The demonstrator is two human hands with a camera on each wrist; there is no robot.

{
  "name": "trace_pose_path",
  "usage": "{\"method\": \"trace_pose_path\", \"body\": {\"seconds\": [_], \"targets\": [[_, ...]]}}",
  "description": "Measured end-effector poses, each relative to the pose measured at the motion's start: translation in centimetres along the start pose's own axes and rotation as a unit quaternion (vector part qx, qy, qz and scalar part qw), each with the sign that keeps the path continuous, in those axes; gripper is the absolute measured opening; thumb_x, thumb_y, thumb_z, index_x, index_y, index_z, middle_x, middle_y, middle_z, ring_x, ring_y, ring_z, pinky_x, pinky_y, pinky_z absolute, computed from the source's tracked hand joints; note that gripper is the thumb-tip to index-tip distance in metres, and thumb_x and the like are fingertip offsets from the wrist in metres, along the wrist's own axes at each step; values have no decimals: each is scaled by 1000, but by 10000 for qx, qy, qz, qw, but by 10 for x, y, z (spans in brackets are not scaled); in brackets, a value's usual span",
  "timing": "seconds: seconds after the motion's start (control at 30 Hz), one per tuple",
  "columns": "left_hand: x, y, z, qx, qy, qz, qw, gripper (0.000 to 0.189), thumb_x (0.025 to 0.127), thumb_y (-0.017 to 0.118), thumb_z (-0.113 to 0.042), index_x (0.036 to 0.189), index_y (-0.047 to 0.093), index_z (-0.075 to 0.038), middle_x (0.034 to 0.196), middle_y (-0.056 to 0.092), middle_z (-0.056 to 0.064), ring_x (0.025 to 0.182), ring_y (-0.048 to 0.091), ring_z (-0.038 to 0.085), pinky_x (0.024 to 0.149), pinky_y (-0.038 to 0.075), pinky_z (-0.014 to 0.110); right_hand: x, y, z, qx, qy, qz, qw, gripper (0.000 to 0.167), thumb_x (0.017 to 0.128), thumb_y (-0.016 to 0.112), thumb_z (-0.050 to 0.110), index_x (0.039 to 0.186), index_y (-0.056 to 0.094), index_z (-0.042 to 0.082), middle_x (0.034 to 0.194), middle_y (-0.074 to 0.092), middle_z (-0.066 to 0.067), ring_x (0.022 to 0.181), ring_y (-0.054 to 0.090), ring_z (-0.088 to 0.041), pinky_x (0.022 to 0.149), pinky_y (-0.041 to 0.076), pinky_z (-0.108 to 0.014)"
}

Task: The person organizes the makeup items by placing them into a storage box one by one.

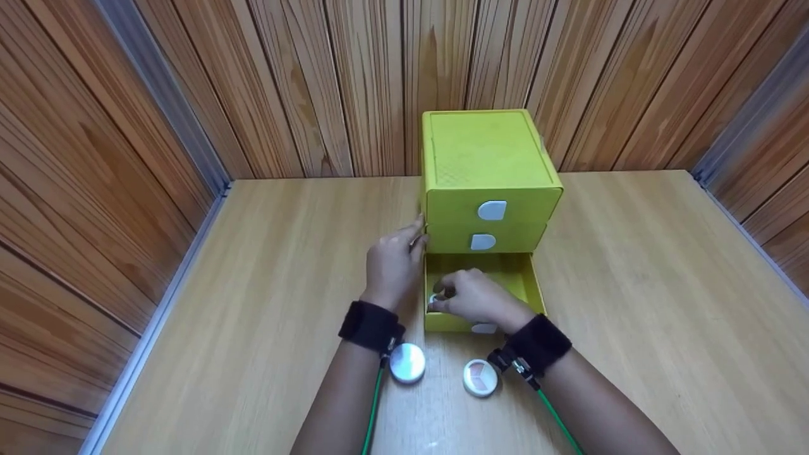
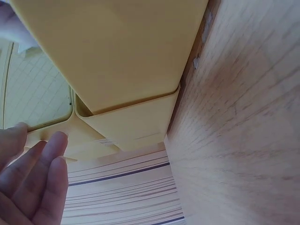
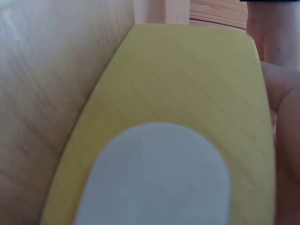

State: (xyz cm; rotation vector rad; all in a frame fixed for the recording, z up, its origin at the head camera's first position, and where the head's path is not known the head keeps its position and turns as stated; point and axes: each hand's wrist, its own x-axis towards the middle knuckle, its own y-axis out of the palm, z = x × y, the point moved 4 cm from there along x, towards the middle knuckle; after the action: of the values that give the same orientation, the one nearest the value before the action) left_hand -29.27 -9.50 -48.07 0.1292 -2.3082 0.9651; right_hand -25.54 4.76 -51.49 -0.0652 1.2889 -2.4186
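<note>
A yellow drawer cabinet point(image 1: 492, 151) stands on the table, its bottom drawer point(image 1: 539, 287) pulled out. My left hand point(image 1: 393, 262) rests against the cabinet's left side; in the left wrist view its fingers point(image 2: 55, 180) reach toward the cabinet's edge, fairly straight. Inside the open drawer, my right hand point(image 1: 477, 297) pinches a small white round case point(image 1: 432, 299) at the left wall, mostly hidden by the fingers. The drawer's front with its white pull tab point(image 3: 157, 180) fills the right wrist view.
Two round white compacts lie in front of the drawer: one with a shiny lid point(image 1: 407, 363) by the left wrist, one with a three-part top point(image 1: 480, 378) by the right. Two upper drawers with white tabs point(image 1: 492, 210) are closed. Wood-panelled walls point(image 1: 373, 88) enclose the table.
</note>
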Motion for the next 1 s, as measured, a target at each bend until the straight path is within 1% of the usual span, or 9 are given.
{"method": "trace_pose_path", "body": {"seconds": [0.13, 0.3, 0.33, 0.4, 0.53, 0.57, 0.67, 0.87, 1.0], "targets": [[-1, -1, 0, -22, 112, -93, 9999, 33, 92, 69, -19, 124, 65, -10, 115, 67, 9, 85, 71, 18, 71, 57, 22, 5, 4, -5, 242, 290, 253, 9990, 22, 82, 77, 33, 98, 74, 17, 88, 69, 7, 76, 61, -13, 70, 52, -33], [-1, -3, 0, -31, 237, -154, 9996, 31, 93, 68, -21, 122, 66, -8, 114, 67, 11, 62, 67, 13, 58, 53, 16, 9, 5, -6, 173, 374, 363, 9985, 19, 83, 75, 27, 98, 75, 14, 88, 69, 4, 77, 60, -16, 71, 51, -35], [-1, -3, 0, -43, 228, -150, 9996, 31, 93, 68, -21, 122, 66, -8, 114, 67, 11, 58, 65, 12, 56, 52, 15, 9, 5, -6, 153, 381, 380, 9984, 19, 83, 75, 26, 98, 75, 14, 89, 69, 4, 77, 60, -16, 72, 51, -35], [-1, -4, 0, -18, 228, -157, 9996, 31, 94, 67, -21, 121, 66, -8, 113, 68, 11, 48, 55, 9, 47, 47, 14, 9, 5, -5, 108, 370, 379, 9985, 19, 84, 75, 27, 98, 75, 14, 88, 70, 5, 78, 60, -16, 73, 51, -36], [-1, -3, 0, 27, 246, -167, 9996, 30, 94, 67, -20, 121, 66, -8, 111, 69, 10, 37, 38, 5, 36, 37, 17, 8, 4, -5, 24, 404, 329, 9986, 20, 83, 76, 28, 96, 75, 13, 87, 70, 4, 80, 61, -17, 75, 51, -37], [-1, -3, -1, 37, 250, -161, 9996, 31, 93, 67, -20, 121, 66, -8, 110, 69, 9, 36, 33, 6, 34, 34, 18, 8, 4, -5, -1, 405, 319, 9987, 19, 83, 76, 28, 95, 75, 14, 87, 69, 4, 79, 60, -17, 75, 51, -38], [-1, -2, -2, 5, 249, -120, 9996, 31, 93, 67, -20, 122, 66, -8, 112, 68, 10, 35, 30, 4, 33, 33, 17, 7, 5, -7, -6, 450, 337, 9984, 19, 83, 76, 29, 95, 75, 14, 87, 69, 4, 80, 60, -18, 76, 51, -38], [0, -1, -3, -8, 287, -99, 9995, 31, 94, 67, -21, 122, 66, -7, 113, 68, 11, 36, 31, 5, 34, 33, 17, 6, 5, -8, -39, 423, 300, 9986, 20, 86, 73, 33, 97, 75, 16, 92, 70, 4, 88, 63, -18, 80, 51, -40], [0, -1, -2, -16, 213, -78, 9997, 31, 94, 67, -21, 122, 66, -8, 113, 68, 10, 35, 31, 6, 34, 33, 18, 4, 4, -7, -162, 320, 213, 9991, 22, 88, 68, 28, 104, 74, 14, 99, 70, 1, 89, 62, -18, 80, 51, -40]]}}
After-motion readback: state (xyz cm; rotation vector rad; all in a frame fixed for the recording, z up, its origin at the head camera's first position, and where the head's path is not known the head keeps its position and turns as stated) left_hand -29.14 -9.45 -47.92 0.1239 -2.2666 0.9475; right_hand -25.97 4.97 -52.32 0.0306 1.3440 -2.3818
